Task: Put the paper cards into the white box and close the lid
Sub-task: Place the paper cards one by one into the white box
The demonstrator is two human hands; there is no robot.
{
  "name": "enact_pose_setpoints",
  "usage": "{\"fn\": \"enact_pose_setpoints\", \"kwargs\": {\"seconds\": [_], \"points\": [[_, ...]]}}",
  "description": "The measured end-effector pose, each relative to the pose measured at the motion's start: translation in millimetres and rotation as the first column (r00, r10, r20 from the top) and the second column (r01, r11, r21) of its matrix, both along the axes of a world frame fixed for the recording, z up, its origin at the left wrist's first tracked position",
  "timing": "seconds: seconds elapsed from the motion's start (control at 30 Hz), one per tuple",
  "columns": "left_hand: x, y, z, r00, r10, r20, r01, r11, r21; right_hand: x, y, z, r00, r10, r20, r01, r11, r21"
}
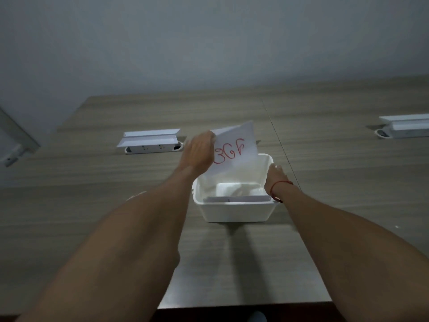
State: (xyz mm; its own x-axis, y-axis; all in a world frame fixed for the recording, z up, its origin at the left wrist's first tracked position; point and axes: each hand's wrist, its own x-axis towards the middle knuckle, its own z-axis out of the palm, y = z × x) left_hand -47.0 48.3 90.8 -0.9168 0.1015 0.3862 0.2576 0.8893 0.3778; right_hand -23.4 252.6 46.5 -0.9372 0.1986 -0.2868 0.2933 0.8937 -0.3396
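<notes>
A white box [234,211] stands open on the wooden table in front of me. My left hand [199,152] grips a white paper card [239,145] with red writing, tilted over the box's far left side, its lower edge dipping inside. Another white card [236,199] lies flat inside the box near its front wall. My right hand [275,176] rests on the box's right rim; a red string circles that wrist. Its fingers are mostly hidden behind the rim. A thin white edge [137,195] shows left of my left forearm; I cannot tell what it is.
Two white pop-up socket units stand open on the table: one [149,141] at the far left of the box, one [405,126] at the far right. A seam [278,138] runs across the table behind the box. The table's front edge is near me.
</notes>
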Motion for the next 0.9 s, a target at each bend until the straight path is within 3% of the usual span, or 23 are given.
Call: {"fn": "enact_pose_setpoints", "kwargs": {"seconds": [0.13,0.23,0.3,0.4,0.5,0.57,0.63,0.73,0.9], "points": [[15,6,-23,0.963,-0.081,0.257,0.110,0.989,-0.102,6,3,-4,0.999,-0.033,0.027,0.034,0.999,-0.023],[28,10,-42,0.831,-0.064,0.552,0.118,0.991,-0.064,8,5,-5,0.997,-0.044,0.071,0.047,0.998,-0.046],[34,11,-53,0.746,-0.055,0.664,0.130,0.989,-0.065,8,3,-6,0.996,-0.040,0.075,0.044,0.998,-0.055],[34,10,-57,0.765,-0.031,0.643,0.018,0.999,0.027,6,1,-5,0.996,-0.050,0.073,0.054,0.998,-0.045],[30,2,-56,0.916,0.136,0.377,-0.178,0.981,0.081,0,-3,-5,0.995,-0.056,0.085,0.055,0.998,0.018],[28,-4,-61,0.907,0.304,0.292,-0.322,0.947,0.013,-6,-6,-4,0.994,-0.057,0.098,0.050,0.996,0.068],[24,-8,-69,0.805,0.391,0.446,-0.437,0.900,-0.001,-12,-9,-4,0.994,-0.058,0.094,0.048,0.994,0.101],[9,-11,-77,0.639,0.345,0.687,-0.534,0.842,0.074,-25,-14,-4,0.995,-0.044,0.087,0.032,0.990,0.136],[-32,-16,-75,0.631,0.350,0.693,-0.575,0.810,0.114,-63,-18,-2,0.998,0.002,0.069,-0.014,0.984,0.179]]}}
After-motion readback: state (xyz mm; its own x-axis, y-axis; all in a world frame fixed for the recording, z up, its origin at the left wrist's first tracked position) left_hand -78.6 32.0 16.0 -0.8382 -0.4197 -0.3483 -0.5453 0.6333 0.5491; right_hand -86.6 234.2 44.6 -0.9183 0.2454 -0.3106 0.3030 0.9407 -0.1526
